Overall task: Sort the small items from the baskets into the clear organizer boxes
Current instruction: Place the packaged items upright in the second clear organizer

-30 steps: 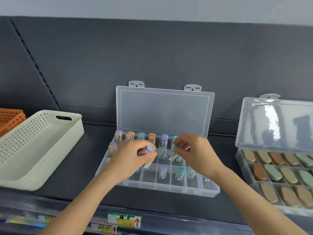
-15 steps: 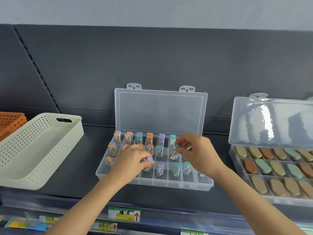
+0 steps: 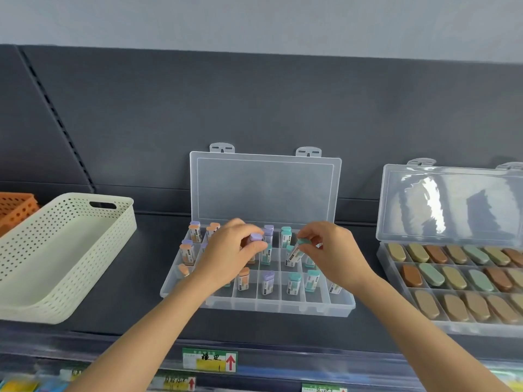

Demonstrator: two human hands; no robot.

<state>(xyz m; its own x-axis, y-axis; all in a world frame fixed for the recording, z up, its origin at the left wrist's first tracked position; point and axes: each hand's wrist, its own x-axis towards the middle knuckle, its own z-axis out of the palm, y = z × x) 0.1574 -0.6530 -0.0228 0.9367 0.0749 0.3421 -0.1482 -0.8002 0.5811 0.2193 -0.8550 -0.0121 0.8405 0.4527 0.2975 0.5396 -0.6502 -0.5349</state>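
Observation:
A clear organizer box (image 3: pixel 283 306) stands open on the dark shelf, its lid (image 3: pixel 264 188) leaning against the back panel. Several small sleeved erasers in orange, purple and teal stand upright in its compartments. My left hand (image 3: pixel 226 256) hovers over the box's middle and pinches a purple eraser (image 3: pixel 256 238) by its top. My right hand (image 3: pixel 334 250) is over the right half and holds a teal eraser (image 3: pixel 297 250) tilted above a compartment. A cream perforated basket (image 3: pixel 56 250) sits to the left with no items visible inside.
A second clear organizer box (image 3: pixel 396 301) at the right holds rows of tan, green and brown oval items, its lid (image 3: pixel 450 205) raised. An orange basket (image 3: pixel 17 210) shows at the far left edge. Price labels (image 3: pixel 209 360) run along the shelf's front rail.
Both hands have lifted slightly toward the box's back rows, still holding their erasers. The camera view has tilted up, so the box sits lower in the frame.

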